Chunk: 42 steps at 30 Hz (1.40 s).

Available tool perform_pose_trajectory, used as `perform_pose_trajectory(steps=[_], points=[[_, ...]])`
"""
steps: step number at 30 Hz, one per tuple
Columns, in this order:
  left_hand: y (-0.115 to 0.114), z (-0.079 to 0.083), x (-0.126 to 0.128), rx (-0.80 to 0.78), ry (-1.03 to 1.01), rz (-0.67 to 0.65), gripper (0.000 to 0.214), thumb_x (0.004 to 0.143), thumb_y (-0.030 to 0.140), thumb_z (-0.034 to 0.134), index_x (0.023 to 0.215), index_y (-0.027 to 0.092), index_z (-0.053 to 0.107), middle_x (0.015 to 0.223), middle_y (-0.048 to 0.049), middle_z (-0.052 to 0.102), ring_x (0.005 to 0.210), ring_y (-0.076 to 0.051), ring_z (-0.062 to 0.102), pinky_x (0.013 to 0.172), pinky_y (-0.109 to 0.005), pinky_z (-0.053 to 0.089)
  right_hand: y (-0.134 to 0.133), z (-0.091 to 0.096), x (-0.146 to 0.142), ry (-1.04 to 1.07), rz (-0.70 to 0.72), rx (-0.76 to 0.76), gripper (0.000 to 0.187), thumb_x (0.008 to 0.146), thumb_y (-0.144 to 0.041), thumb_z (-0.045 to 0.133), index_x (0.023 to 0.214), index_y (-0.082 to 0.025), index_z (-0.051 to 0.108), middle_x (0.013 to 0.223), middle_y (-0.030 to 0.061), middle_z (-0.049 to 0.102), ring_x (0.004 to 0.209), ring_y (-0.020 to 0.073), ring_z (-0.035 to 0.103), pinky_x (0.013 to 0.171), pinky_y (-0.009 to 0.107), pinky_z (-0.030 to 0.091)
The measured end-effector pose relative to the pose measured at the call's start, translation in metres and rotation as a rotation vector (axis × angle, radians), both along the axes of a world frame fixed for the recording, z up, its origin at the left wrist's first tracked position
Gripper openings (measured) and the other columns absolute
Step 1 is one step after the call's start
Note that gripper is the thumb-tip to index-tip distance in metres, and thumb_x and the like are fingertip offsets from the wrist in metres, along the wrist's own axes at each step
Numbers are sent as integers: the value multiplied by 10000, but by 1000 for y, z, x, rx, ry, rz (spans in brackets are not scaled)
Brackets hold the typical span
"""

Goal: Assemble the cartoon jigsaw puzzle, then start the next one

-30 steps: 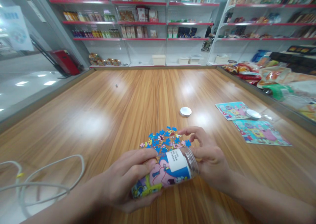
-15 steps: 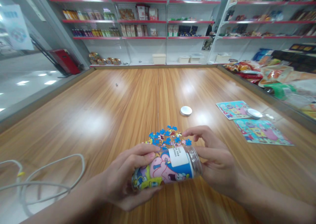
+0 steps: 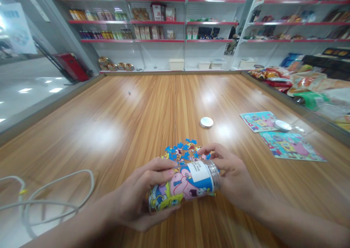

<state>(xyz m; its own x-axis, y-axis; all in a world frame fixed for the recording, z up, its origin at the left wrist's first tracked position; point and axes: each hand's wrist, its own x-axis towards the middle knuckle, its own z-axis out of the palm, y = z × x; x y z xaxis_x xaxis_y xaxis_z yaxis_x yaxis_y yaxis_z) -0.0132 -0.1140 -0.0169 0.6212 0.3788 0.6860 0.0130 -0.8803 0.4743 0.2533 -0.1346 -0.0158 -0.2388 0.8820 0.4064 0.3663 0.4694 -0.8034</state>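
My left hand is wrapped round a clear plastic jar with a cartoon label, held on its side just above the wooden table. The jar's open mouth points right. My right hand is at that mouth, fingers curled and pinched near the rim; what they hold is hidden. A small heap of blue and pink puzzle pieces lies on the table right behind the jar.
A round silver lid lies further back on the table. Two finished cartoon puzzles and a second lid lie at the right. A white cable loops at the left front. Shop shelves stand behind.
The jar has tipped a little, its mouth end lower. My right hand has closed in from the puzzle heap to the jar's mouth.
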Motion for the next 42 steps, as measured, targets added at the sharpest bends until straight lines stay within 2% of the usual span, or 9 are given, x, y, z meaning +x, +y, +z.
perform_pose_trajectory(steps=[5,8,12,18,22,29,38,40,42], points=[[0,-2,2,-67,-24,-10,759,717,99,815,1378,135,444,1270,-182,579,1155,-276,636,906,-368,616,-1,2,1,94,44,24,134,883,-238,699,764,-216,756,1008,64,627,915,188,624,736,321,515],[1,-3,2,-55,-18,-25,759,721,74,802,1378,116,425,1280,-184,556,1189,-271,610,937,-363,601,-1,4,1,154,50,-71,146,880,-276,702,765,-220,773,1042,68,612,933,195,626,772,337,525],[3,-5,0,3,5,-32,757,721,85,808,1375,92,429,1270,-189,551,1191,-267,599,946,-359,600,0,-1,2,53,23,-169,99,853,-243,734,776,-248,797,1132,68,614,1016,211,615,821,345,522],[1,-4,-1,30,27,-12,776,729,100,801,1404,104,419,1282,-197,556,1188,-275,611,955,-374,607,2,-5,4,-85,-12,21,95,810,-170,746,736,-224,771,1074,62,629,832,165,598,690,307,491],[1,-4,0,14,20,-16,783,720,98,810,1399,110,420,1273,-189,561,1194,-277,608,967,-379,601,2,0,4,-93,2,80,97,808,-137,727,754,-210,760,1050,58,631,801,153,594,690,302,487],[2,-4,2,-36,0,-11,784,723,84,804,1397,118,404,1265,-180,555,1189,-262,600,954,-361,601,3,-2,4,114,48,-118,118,851,-254,738,743,-210,753,1020,51,610,949,187,624,796,311,517],[4,-2,4,111,34,20,764,781,236,808,1421,127,405,1232,-201,589,1136,-291,645,904,-393,627,4,2,7,-15,103,-320,28,785,-243,771,768,-259,786,1041,32,643,901,179,650,767,270,539],[5,-2,9,132,4,43,756,801,298,795,1422,126,400,1197,-197,599,1100,-296,663,888,-389,631,4,-2,14,-9,98,-357,69,789,-284,750,732,-272,787,1018,39,667,881,201,669,773,283,564],[8,-3,14,181,-36,38,767,820,359,778,1430,125,377,1198,-201,585,1086,-286,667,887,-358,631,7,-18,23,31,77,-385,73,767,-351,765,793,-303,813,1012,60,689,901,247,693,734,293,598]])
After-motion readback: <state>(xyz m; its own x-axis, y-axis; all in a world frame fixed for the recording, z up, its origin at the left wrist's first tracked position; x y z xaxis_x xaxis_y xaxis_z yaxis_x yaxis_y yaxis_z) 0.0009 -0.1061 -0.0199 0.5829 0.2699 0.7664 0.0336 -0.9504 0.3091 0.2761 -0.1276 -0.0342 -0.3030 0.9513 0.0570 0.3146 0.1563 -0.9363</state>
